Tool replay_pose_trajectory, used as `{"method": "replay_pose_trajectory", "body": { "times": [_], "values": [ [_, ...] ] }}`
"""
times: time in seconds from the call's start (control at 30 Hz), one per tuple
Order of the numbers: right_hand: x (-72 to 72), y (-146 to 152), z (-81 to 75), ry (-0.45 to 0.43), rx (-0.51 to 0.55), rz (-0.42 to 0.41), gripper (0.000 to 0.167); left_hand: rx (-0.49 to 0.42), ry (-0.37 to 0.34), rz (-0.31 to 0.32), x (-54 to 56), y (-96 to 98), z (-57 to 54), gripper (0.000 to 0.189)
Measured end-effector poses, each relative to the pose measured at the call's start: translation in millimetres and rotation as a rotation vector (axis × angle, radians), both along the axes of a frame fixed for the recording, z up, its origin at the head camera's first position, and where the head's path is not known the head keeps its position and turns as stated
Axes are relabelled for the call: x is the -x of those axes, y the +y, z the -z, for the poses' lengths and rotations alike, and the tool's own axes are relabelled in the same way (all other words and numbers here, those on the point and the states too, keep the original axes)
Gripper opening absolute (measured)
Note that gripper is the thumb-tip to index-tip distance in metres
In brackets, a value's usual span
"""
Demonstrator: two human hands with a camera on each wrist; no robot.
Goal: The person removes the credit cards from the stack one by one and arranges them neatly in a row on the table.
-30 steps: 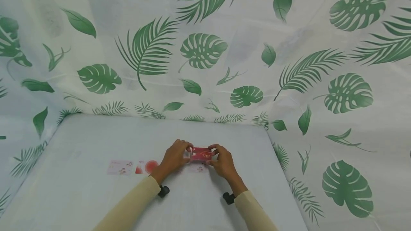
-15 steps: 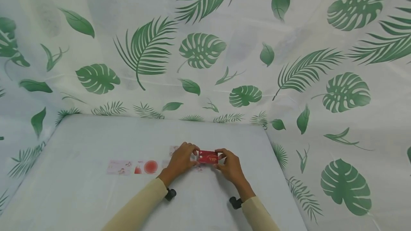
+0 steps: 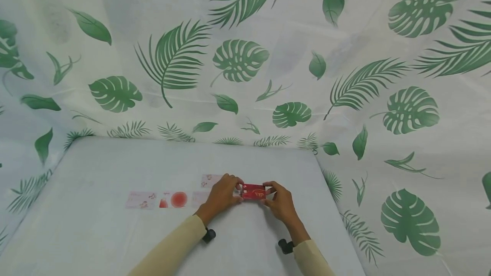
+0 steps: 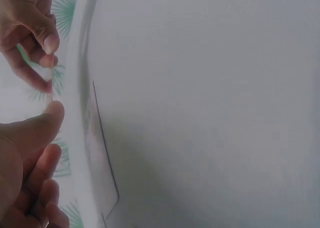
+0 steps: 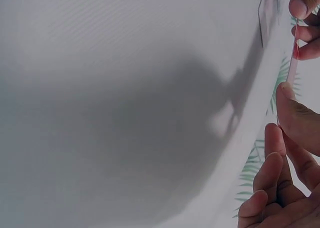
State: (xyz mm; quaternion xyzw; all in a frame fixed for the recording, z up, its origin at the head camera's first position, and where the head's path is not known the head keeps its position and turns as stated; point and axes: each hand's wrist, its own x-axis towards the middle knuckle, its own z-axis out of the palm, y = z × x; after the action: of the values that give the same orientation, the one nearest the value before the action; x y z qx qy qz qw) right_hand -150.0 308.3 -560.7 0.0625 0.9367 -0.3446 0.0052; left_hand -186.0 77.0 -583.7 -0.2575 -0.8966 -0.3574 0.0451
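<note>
A red VIP card (image 3: 253,191) is held level between both hands above the table. My left hand (image 3: 223,194) pinches its left end and my right hand (image 3: 281,201) pinches its right end, thumbs at the near edge. Edge-on, the card (image 4: 51,78) shows as a thin strip in the left wrist view, with the left thumb (image 4: 42,125) at one end. In the right wrist view the card's pale edge (image 5: 292,65) runs between the two hands, and the right thumb (image 5: 295,113) presses on it.
On the white table (image 3: 115,242) lies a row with a pale pink card (image 3: 141,199), a card with a red circle (image 3: 173,199) and another pale card (image 3: 200,198). Above them is a further pale card (image 3: 210,180), partly behind the left hand. A leaf-patterned sheet (image 3: 245,97) hangs behind.
Both hands have moved right and slightly nearer with the red VIP card between them. More of the pale cards beside the left hand now shows.
</note>
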Motion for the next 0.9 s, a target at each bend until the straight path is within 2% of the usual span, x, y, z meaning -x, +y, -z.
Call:
{"method": "replay_pose_trajectory", "body": {
  "times": [0.33, 0.57, 0.9],
  "values": [
    [-4.9, 11, 3.2, -0.019, -0.018, 0.028, 0.054, 0.001, -0.017, 0.010, -0.2, 16.1, 4.5, 0.048],
    [-7.4, 17, 6.7, -0.035, -0.027, 0.049, 0.056, 0.009, -0.023, 0.008, -3.9, 24.1, 3.3, 0.047],
    [-7.1, 22, 9.4, -0.052, -0.045, 0.066, 0.055, 0.067, -0.028, -0.023, -4.0, 36.2, 5.5, 0.045]
  ]
}}
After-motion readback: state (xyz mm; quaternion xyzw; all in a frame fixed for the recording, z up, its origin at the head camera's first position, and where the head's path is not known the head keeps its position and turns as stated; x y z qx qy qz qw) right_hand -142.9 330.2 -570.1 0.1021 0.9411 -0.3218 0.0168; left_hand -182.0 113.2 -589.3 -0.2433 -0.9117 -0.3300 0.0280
